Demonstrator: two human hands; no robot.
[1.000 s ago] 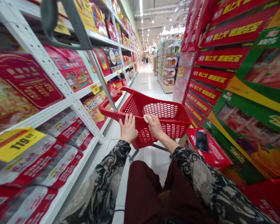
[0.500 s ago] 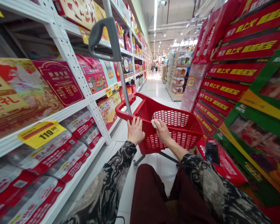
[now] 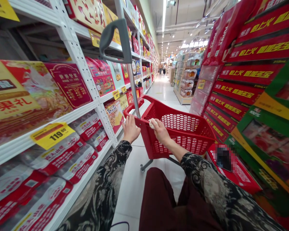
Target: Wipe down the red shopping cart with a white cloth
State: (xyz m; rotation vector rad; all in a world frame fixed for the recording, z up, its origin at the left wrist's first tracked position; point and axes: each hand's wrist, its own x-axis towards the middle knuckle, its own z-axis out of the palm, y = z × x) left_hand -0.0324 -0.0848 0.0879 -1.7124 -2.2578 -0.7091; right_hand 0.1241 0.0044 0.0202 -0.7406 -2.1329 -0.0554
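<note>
A red plastic shopping basket on wheels stands on the aisle floor in front of me, empty inside. Its grey pull handle rises on a metal pole at the near left corner. My left hand rests on the basket's near rim beside the pole, fingers curled over the edge. My right hand grips the same rim a little to the right, closed on a small white wad that looks like tissue. Patterned dark sleeves and dark red trousers fill the bottom of the view.
White shelves with boxed and packed goods and a yellow 119.00 price tag run along the left. Stacked red cartons and green cartons line the right. A low red box lies by the basket. People stand far down the aisle.
The view has swung right and up along the shelves, and the basket now sits further right with its handle pole in full view. Both hands stay on the near rim.
</note>
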